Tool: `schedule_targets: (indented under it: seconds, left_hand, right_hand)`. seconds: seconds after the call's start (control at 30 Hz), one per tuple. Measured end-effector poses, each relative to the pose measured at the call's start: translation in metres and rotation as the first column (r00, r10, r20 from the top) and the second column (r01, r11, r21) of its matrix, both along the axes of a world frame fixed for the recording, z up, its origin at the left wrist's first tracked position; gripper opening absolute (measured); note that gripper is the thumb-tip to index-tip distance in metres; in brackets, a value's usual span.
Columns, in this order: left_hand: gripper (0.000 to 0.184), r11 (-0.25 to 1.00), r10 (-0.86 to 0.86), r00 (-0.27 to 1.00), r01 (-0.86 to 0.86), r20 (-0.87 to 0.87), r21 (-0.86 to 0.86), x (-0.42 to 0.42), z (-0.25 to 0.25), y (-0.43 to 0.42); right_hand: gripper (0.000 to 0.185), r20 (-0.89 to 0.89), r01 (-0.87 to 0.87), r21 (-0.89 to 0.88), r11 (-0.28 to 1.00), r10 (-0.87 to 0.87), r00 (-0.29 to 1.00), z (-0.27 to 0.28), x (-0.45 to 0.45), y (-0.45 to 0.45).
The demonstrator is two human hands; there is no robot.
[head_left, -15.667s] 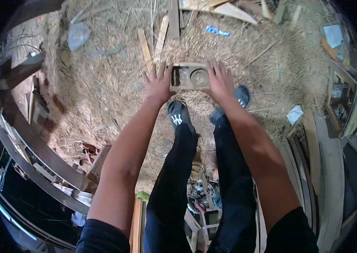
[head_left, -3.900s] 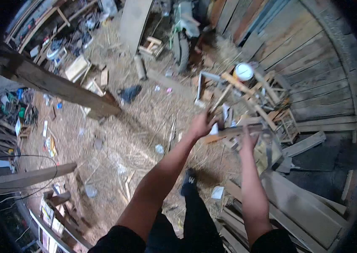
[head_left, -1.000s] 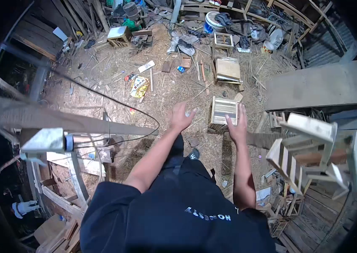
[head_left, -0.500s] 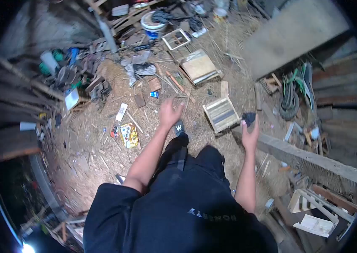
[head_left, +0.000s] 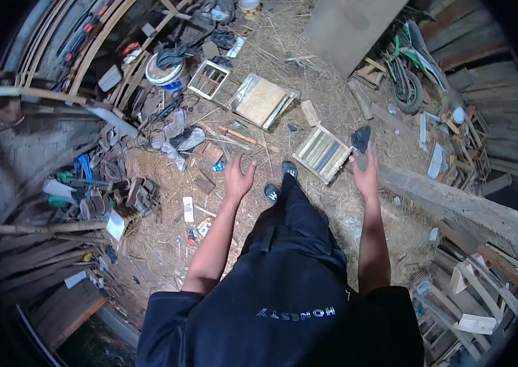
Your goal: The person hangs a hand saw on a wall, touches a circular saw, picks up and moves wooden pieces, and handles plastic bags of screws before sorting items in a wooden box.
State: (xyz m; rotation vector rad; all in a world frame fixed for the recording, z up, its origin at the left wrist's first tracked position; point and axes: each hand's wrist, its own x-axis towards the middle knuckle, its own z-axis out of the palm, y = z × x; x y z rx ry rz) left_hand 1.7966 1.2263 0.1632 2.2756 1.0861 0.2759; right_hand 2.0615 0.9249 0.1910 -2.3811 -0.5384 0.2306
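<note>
just left of centre, the bare left hand (head_left: 238,178) has fingers spread, holding nothing; right of centre, the bare right hand (head_left: 366,177) likewise; the square slatted pale-wood crate (head_left: 322,154) lies between, mid-frame

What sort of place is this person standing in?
It looks like a barn or storage shed, though I can't be sure: straw-like litter lies underfoot, a slatted wooden box sits near the right hand, and what seems a motorbike stands beyond.
</note>
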Motion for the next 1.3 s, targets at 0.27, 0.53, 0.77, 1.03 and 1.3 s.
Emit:
schedule_targets:
  seconds: [0.27, 0.53, 0.77, 1.03, 1.3]
  left_hand:
    - [0.055, 0.974, -0.226, 0.972, 0.225, -0.062, -0.025, 0.071, -0.034, 0.032]
    - [0.065, 0.874, -0.481, 0.804, 0.412, -0.349, -0.256, 0.155, -0.147, 0.010]
    - [0.075, 0.735, -0.668, 0.642, 0.487, -0.377, -0.471, 0.223, -0.392, -0.030]
    - [0.100, 0.712, -0.257, 0.920, -0.028, -0.297, -0.702, 0.252, -0.606, -0.070]
    - [0.084, 0.637, -0.345, 0.912, 0.053, -0.223, -0.769, 0.250, -0.598, -0.077]
  right_hand:
    - [0.083, -0.130, 0.178, -0.017, 0.984, -0.179, 0.975, -0.044, 0.021, -0.019]
    - [0.086, -0.305, 0.208, -0.180, 0.961, -0.256, 0.917, -0.182, 0.032, -0.038]
    - [0.097, -0.410, 0.189, -0.366, 0.911, -0.341, 0.846, -0.419, 0.036, -0.054]
    - [0.092, -0.435, 0.674, -0.254, 0.694, -0.704, 0.561, -0.663, 0.017, -0.070]
    - [0.133, -0.316, 0.744, -0.316, 0.589, -0.805, 0.503, -0.601, 0.026, -0.028]
